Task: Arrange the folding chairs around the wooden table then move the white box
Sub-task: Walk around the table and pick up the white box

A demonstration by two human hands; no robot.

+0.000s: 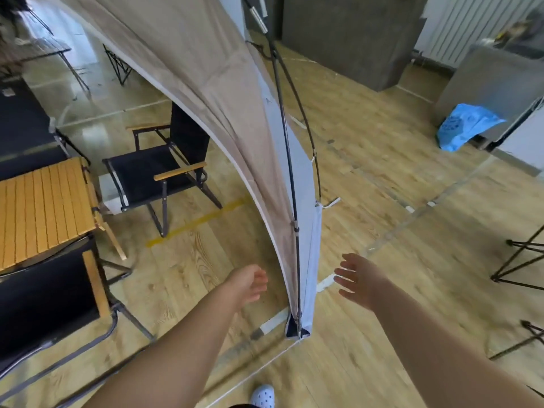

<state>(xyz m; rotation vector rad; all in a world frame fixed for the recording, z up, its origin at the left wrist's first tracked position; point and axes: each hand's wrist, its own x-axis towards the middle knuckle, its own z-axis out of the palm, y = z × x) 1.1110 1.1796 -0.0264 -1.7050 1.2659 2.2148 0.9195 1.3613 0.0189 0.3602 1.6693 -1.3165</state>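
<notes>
With both the left hand (250, 282) and right hand (357, 279) open and empty beside the tent pole (295, 245), the person risks snagging it while heading left toward the folding chair (153, 172), the wooden table (44, 207) and what may be the white box (110, 192) under that chair.

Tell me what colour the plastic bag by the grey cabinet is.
The crumpled plastic bag is bright blue, seen best in the head view, upper right.
</notes>
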